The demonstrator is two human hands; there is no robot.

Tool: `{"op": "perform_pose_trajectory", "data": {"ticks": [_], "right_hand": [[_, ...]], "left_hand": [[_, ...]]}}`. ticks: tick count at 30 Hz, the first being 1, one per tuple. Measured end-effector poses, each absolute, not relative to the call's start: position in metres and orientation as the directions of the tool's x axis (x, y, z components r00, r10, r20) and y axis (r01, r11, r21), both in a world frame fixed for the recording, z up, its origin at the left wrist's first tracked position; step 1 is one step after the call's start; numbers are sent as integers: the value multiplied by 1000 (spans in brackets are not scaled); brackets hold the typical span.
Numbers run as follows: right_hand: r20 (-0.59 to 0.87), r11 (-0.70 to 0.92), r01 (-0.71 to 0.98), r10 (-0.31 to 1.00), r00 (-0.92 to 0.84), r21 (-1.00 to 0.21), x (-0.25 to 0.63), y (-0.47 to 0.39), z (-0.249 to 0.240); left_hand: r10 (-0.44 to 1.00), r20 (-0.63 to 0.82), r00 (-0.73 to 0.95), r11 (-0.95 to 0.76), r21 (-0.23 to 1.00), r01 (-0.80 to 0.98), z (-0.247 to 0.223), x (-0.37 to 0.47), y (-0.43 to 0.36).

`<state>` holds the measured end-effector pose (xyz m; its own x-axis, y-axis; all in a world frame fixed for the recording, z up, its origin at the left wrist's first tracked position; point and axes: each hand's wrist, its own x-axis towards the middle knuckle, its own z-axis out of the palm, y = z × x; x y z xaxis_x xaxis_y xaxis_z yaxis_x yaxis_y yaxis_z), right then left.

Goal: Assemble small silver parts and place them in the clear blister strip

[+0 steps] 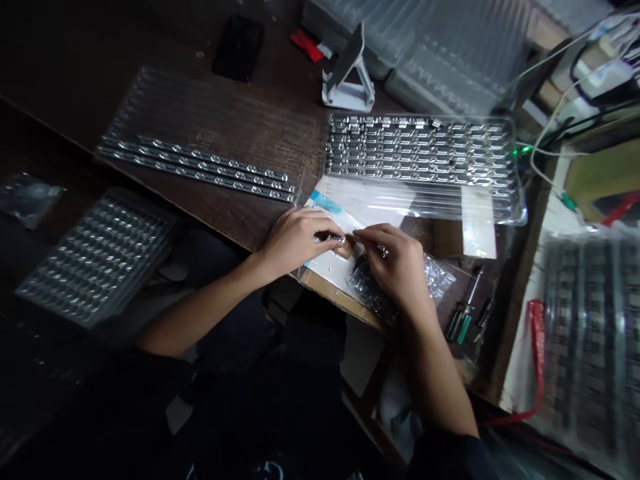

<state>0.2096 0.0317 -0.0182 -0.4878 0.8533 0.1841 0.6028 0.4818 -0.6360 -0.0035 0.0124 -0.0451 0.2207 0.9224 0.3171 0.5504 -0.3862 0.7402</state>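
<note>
My left hand (299,237) is closed, with a small shiny metal part (336,238) between thumb and fingers. Under that part, a small brown block (345,249) lies on a white sheet (327,265) at the table's edge. My right hand (397,261) is pinched just to the right; a bit of shiny metal (383,251) shows among its fingers, but what the fingertips grip is too small to tell. Below this hand lies a clear plastic bag (370,290) of small parts, partly covered by it.
A clear tray (517,200) with rows of metal parts stands behind my right hand, another tray (210,107) at left. Stacked trays (95,257) sit lower left. A phone stand (350,73), a small box (465,233) and a green-handled screwdriver (465,317) are nearby.
</note>
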Motion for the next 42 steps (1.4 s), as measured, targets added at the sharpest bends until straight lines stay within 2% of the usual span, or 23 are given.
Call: {"op": "perform_pose_trajectory", "data": {"ticks": [8, 16, 20, 23, 26, 29, 34, 37, 40, 42], "right_hand": [[185, 474, 610, 860, -477, -635, 204, 30, -17], [201, 502, 694, 859, -471, -516, 199, 29, -22], [187, 514, 702, 851, -492, -494, 198, 30, -26], [181, 570, 614, 796, -578, -546, 196, 29, -26], [167, 635, 608, 745, -646, -477, 193, 26, -24], [147, 670, 637, 724, -674, -381, 190, 22, -19], [115, 682, 608, 699, -706, -407, 190, 22, -14], [148, 625, 641, 758, -636, -447, 202, 27, -12], [229, 457, 767, 889, -396, -450, 222, 32, -11], [247, 367, 828, 927, -284, -424, 233, 35, -11]], "left_hand": [[901, 354, 251, -431, 666, 608, -45, -4, 10], [889, 362, 281, -457, 650, 608, -48, -4, 8], [889, 436, 137, -431, 700, 569, -44, -6, 9], [921, 382, 74, -340, 698, 630, -41, -9, 7], [943, 304, 136, -307, 637, 707, -42, -12, 2], [931, 295, 216, -357, 615, 703, -42, -17, -3], [925, 298, 236, -373, 598, 709, -40, -21, -4], [934, 318, 163, -331, 601, 727, -37, -17, -1], [926, 361, 112, -329, 622, 710, -33, -10, 2], [919, 384, 89, -333, 636, 696, -30, -4, 4]]}}
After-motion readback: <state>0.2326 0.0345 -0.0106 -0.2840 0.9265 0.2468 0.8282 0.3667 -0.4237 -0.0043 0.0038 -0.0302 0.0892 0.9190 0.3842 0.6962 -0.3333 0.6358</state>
